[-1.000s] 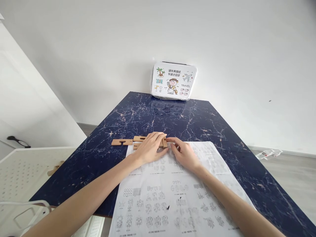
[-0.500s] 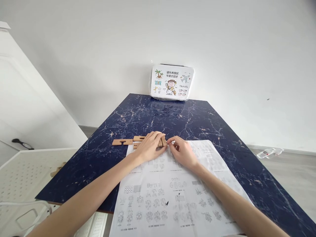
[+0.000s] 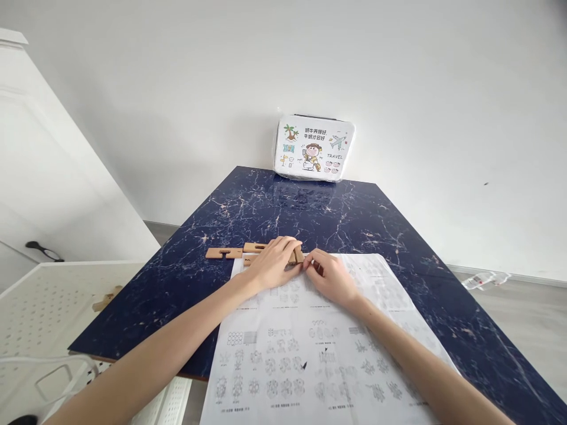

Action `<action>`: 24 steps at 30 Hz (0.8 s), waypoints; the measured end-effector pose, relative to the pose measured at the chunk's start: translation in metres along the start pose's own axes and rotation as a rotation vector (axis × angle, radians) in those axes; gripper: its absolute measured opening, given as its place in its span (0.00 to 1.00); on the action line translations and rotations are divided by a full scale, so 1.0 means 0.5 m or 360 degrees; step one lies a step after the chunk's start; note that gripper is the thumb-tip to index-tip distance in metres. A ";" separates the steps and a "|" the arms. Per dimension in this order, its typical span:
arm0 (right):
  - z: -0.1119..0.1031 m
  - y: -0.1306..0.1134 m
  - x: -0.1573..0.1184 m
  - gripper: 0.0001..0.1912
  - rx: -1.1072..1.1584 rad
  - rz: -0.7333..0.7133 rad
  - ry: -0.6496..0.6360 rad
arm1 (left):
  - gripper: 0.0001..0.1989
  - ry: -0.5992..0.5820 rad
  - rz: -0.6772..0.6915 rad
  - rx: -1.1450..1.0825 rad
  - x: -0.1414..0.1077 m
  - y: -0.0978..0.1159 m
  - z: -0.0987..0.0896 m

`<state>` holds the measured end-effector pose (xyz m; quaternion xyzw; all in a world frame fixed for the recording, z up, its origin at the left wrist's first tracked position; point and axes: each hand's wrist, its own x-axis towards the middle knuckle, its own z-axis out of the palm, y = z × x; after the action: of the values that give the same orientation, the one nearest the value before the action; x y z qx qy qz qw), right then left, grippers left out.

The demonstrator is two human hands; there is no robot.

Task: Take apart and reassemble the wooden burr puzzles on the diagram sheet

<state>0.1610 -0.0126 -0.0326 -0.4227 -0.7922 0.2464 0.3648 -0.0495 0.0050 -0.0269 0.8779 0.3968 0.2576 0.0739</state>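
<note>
Fingers curved over a light brown wooden puzzle piece, my left hand is closed on it and covers much of it. My right hand is closed in a pinch at that piece's right end; what lies between its fingertips is hidden. Left of my hands lie a flat notched wooden strip and another slotted strip, partly under my left hand. A printed instruction sheet with rows of small line drawings is spread beneath both forearms.
A white cartoon-printed case leans on the wall at the back of the dark blue marbled table. Below the left edge stands a white perforated surface with a wooden piece on it. A clear plastic package lies low at right.
The whole view has shifted slightly, so things appear a little further right. Both hands keep almost the same pose around the wooden piece.
</note>
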 end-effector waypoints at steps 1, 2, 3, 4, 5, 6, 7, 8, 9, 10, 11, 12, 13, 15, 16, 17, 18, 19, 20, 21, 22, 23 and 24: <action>0.000 0.000 -0.001 0.08 -0.0019 -0.0015 -0.0015 | 0.21 -0.0006 0.0001 -0.0004 0.000 0.000 0.000; 0.001 0.001 -0.001 0.09 -0.0038 -0.0030 -0.0029 | 0.21 -0.0011 0.0003 -0.0007 -0.001 0.000 0.000; 0.001 0.002 -0.002 0.09 -0.0056 -0.0043 -0.0043 | 0.21 -0.0018 0.0003 -0.0008 -0.001 0.000 -0.001; 0.002 0.002 -0.002 0.09 -0.0071 -0.0052 -0.0056 | 0.21 -0.0025 0.0002 -0.0009 -0.001 0.000 -0.001; 0.002 0.003 -0.002 0.09 -0.0085 -0.0059 -0.0070 | 0.21 -0.0033 -0.0001 -0.0009 -0.001 0.001 -0.002; 0.002 0.003 -0.002 0.09 -0.0096 -0.0064 -0.0082 | 0.21 -0.0040 -0.0005 -0.0008 -0.001 0.001 -0.003; 0.002 0.003 -0.002 0.09 -0.0106 -0.0069 -0.0092 | 0.21 -0.0045 -0.0010 -0.0009 -0.001 0.002 -0.003; 0.002 0.002 -0.002 0.09 -0.0114 -0.0074 -0.0097 | 0.21 -0.0048 -0.0012 -0.0011 -0.001 0.002 -0.004; 0.002 0.001 -0.002 0.09 -0.0118 -0.0078 -0.0099 | 0.21 -0.0049 -0.0014 -0.0014 0.000 0.002 -0.004; 0.002 0.000 -0.003 0.09 -0.0121 -0.0081 -0.0099 | 0.21 -0.0048 -0.0014 -0.0016 0.000 0.002 -0.004; 0.001 -0.002 -0.003 0.09 -0.0121 -0.0080 -0.0099 | 0.21 -0.0049 -0.0013 -0.0017 0.001 0.002 -0.004; 0.001 -0.003 -0.004 0.09 -0.0123 -0.0077 -0.0098 | 0.21 -0.0053 -0.0013 -0.0015 0.001 0.002 -0.003; 0.000 -0.005 -0.005 0.09 -0.0124 -0.0073 -0.0102 | 0.21 -0.0059 -0.0014 -0.0012 0.002 0.001 -0.003; 0.000 -0.007 -0.005 0.09 -0.0127 -0.0063 -0.0110 | 0.21 -0.0074 -0.0018 -0.0002 0.002 0.000 -0.003; 0.000 -0.008 -0.006 0.09 -0.0128 -0.0061 -0.0116 | 0.21 -0.0079 -0.0020 0.0002 0.002 0.000 -0.002; 0.000 -0.008 -0.006 0.09 -0.0128 -0.0060 -0.0121 | 0.22 -0.0082 -0.0021 0.0005 0.002 0.000 -0.002; 0.000 -0.007 -0.006 0.09 -0.0129 -0.0062 -0.0126 | 0.22 -0.0080 -0.0020 0.0005 0.002 0.000 -0.002; 0.000 -0.007 -0.006 0.09 -0.0131 -0.0064 -0.0129 | 0.22 -0.0077 -0.0018 0.0002 0.002 -0.001 -0.002; 0.000 -0.007 -0.005 0.09 -0.0134 -0.0067 -0.0129 | 0.22 -0.0073 -0.0015 0.0001 0.002 -0.001 -0.002; 0.000 -0.006 -0.005 0.09 -0.0135 -0.0068 -0.0130 | 0.22 -0.0072 -0.0014 0.0000 0.002 -0.001 -0.002; 0.000 -0.006 -0.005 0.09 -0.0135 -0.0066 -0.0130 | 0.22 -0.0073 -0.0015 0.0002 0.002 -0.001 -0.002; 0.000 -0.006 -0.006 0.09 -0.0135 -0.0062 -0.0131 | 0.22 -0.0078 -0.0016 0.0006 0.002 -0.001 -0.002; 0.000 -0.006 -0.006 0.09 -0.0135 -0.0058 -0.0132 | 0.22 -0.0084 -0.0018 0.0011 0.002 -0.001 -0.002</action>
<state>0.1605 -0.0166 -0.0315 -0.4128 -0.8239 0.2232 0.3178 -0.0496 0.0059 -0.0257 0.8824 0.4007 0.2325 0.0827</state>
